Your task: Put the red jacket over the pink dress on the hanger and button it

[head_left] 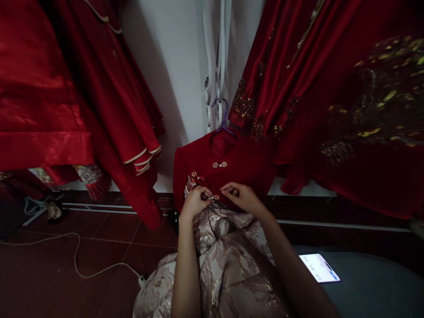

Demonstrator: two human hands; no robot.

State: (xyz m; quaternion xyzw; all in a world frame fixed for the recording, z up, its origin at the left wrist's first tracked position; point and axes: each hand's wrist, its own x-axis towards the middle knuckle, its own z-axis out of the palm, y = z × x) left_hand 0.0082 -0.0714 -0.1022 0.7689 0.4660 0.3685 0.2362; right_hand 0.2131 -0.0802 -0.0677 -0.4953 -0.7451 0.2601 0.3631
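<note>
A red jacket (195,152) on a purple hanger (225,121) lies in front of me, its lower part at my lap. Pearl-and-gem clasps run down its front, one beaded clasp (219,165) below the collar and another jewelled clasp (213,197) between my hands. My left hand (196,202) is closed in a pinch on the jacket beside that lower clasp. Just right of it, my right hand (244,197) has thumb and fingers drawn together; whatever they hold is too small to make out. A beaded tassel ornament (191,182) hangs on the jacket above my left hand.
Red garments (109,88) hang at the left, and gold-embroidered red gowns (298,79) hang at the right. A shiny patterned cloth (228,265) covers my lap. A lit phone (319,267) rests on a grey surface (374,282). A white cable (77,254) crosses the tiled floor.
</note>
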